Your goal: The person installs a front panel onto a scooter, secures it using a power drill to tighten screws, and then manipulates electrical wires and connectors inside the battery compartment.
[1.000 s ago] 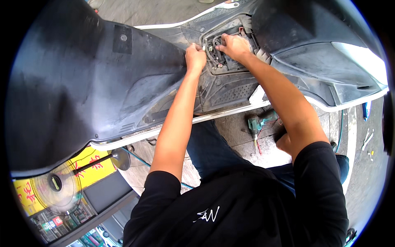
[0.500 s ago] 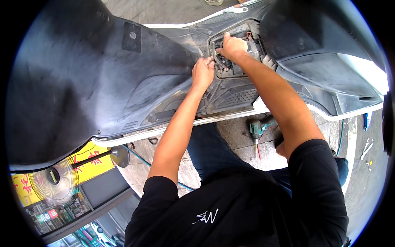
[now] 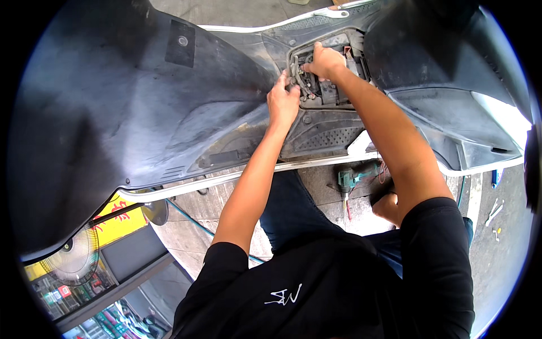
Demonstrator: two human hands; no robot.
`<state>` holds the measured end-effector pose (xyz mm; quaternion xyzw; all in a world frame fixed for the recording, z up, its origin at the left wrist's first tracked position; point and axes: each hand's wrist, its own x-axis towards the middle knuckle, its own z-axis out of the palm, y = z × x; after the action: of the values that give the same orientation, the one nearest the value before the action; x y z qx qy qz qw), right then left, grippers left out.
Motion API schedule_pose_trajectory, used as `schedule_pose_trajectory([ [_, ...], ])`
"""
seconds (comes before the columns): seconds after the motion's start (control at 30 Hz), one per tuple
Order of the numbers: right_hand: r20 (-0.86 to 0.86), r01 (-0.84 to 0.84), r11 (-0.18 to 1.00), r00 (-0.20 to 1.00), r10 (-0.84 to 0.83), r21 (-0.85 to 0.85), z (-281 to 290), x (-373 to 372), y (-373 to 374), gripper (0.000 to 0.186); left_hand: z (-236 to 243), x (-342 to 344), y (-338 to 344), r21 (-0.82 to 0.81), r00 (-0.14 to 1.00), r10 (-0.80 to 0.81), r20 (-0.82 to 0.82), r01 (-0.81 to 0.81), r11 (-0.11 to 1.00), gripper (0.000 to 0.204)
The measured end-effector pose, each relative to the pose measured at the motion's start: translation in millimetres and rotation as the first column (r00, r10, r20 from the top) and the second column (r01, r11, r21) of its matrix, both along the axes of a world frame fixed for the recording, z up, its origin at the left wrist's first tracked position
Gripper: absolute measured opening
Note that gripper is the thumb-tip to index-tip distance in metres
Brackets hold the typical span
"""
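A scooter's dark footboard [image 3: 333, 135] has an open compartment with dark cables [image 3: 305, 85] and a grey block-like part inside. My left hand [image 3: 284, 103] is at the compartment's near-left edge, index finger and thumb apart, beside the cables. I see nothing held in it. My right hand [image 3: 329, 62] reaches over the far side of the compartment. Its index finger stretches toward the far rim and its thumb points at the cables, with a gap between them. The other fingers of this hand are hidden beneath it.
The scooter's large dark front panel [image 3: 124, 107] fills the left. A white piece [image 3: 359, 143] rests on the footboard's near edge. Below lie a teal power drill [image 3: 349, 179], a hose [image 3: 192, 217] and wrenches [image 3: 495, 212]. A fan [image 3: 73, 257] stands lower left.
My left hand's fingers have spread from a closed pinch at the rim, the index finger now raised. My right hand keeps nearly the same pose. The whole view has shifted slightly.
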<state>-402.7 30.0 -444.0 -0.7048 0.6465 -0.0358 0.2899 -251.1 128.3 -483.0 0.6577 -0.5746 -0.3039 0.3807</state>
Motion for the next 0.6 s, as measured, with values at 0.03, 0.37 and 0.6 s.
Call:
schedule_pose_trajectory([
  [0.03, -0.022, 0.025, 0.999, 0.999, -0.024, 0.047, 5, 1, 2, 0.060, 6, -4, 8, 0.032, 0.999, 0.003, -0.035, -0.002, 0.999, 0.058],
  [0.37, 0.590, -0.079, 0.991, 0.797, 0.128, -0.108, -29, -35, 18, 0.034, 27, -7, 5, 0.211, 0.987, -0.080, -0.142, 0.110, 0.971, 0.082],
  [0.6, 0.569, -0.101, 0.985, 0.806, 0.163, -0.139, -26, -44, 19, 0.032, 30, -3, -3, 0.163, 0.970, -0.204, 0.134, 0.182, 0.970, 0.080],
])
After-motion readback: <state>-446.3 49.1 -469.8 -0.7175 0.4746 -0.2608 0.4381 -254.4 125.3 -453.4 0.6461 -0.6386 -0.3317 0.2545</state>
